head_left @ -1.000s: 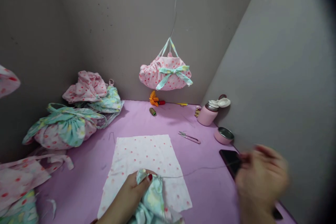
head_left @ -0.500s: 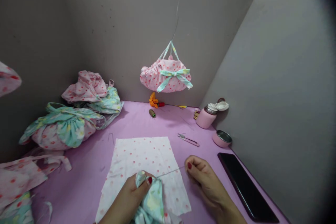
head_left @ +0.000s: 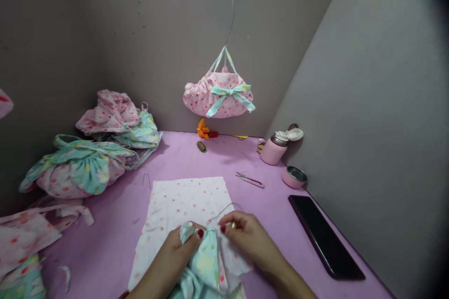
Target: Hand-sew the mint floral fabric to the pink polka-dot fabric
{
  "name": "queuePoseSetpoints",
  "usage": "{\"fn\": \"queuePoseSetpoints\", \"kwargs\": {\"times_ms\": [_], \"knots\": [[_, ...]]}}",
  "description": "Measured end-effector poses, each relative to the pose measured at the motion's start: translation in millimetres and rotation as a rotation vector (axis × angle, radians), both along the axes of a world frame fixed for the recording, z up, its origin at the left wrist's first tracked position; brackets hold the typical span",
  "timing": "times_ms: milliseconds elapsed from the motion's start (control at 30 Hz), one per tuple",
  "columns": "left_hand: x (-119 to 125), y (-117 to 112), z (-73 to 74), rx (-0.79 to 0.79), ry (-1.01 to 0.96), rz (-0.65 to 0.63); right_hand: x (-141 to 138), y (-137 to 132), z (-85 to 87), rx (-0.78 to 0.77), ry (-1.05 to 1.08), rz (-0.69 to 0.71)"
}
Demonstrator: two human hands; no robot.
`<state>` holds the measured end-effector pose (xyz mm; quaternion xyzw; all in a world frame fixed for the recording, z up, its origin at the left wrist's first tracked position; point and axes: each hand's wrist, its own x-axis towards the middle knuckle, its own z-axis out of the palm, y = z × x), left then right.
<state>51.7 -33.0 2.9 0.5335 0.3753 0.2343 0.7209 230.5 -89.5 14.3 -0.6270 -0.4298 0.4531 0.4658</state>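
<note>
My left hand [head_left: 177, 252] pinches a bunched piece of mint floral fabric [head_left: 203, 266] near the front of the purple table. My right hand [head_left: 249, 238] is right beside it, fingers pinched on a needle with a thin thread [head_left: 224, 209] that loops up over the cloth. Both hands rest over a flat white square of cloth with pink dots [head_left: 185, 210].
Small thread snips [head_left: 249, 180] lie past the cloth. A black phone [head_left: 324, 236] lies at the right. A pink flask [head_left: 275, 148] and its pink cup [head_left: 294, 176] stand by the right wall. A finished pink bag [head_left: 219, 98] hangs at the back; several fabric bundles [head_left: 80, 168] pile at left.
My right hand came in from far right, where it had pulled the thread taut, back to the fabric beside my left hand. The thread now hangs slack in a loop.
</note>
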Motion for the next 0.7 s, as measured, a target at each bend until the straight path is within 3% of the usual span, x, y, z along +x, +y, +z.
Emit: {"fn": "queuePoseSetpoints", "kwargs": {"times_ms": [67,167,400,500,700], "knots": [[0,0,0.8,0.009,-0.002,0.005,-9,0,-7.8,-0.004,0.008,0.082],[2,1,3.9,0.037,0.024,0.032,-15,0,-10.9,0.021,-0.085,0.068],[1,1,6.2,0.045,0.043,0.049,-13,-6,5.7,0.242,-0.399,0.003],[1,0,4.4,0.033,0.019,0.047,-17,-8,8.1,0.33,-0.451,0.078],[1,-2,3.4,-0.002,-0.053,0.018,-23,-11,3.1,0.25,-0.561,0.183]]}}
